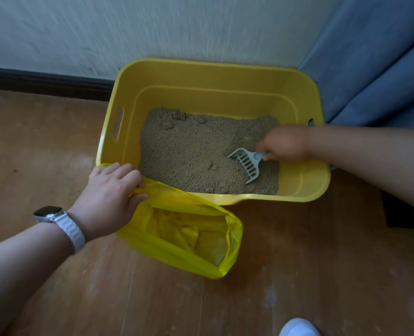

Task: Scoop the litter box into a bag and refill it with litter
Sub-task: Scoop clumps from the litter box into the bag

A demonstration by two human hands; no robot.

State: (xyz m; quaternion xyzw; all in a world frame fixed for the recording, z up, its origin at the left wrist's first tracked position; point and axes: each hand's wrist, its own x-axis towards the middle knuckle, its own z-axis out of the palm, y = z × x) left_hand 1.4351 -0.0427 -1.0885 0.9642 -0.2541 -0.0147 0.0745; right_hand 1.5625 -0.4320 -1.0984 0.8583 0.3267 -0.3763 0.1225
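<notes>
The litter box point(215, 66) stands on the floor point(322, 263) at its far edge, against the wall point(152, 27) and just beside a blue sofa point(382, 69). Lumpy litter point(191, 146) covers its bottom. The right hand point(284, 143) has its fingers curled round the handle of a grey slotted scoop point(246, 164), whose blade is dug into the litter near the box's near right corner. The left hand point(109, 192), a watch point(48, 213) on its wrist, grips the rim of a yellow bag point(174, 202), whose open mouth lies against the box's near rim.

This looks like the scooping step, with refilling not yet begun. The next move calls for lifting the scoop level, letting loose grains sift through, then tipping the clumps into the bag.
</notes>
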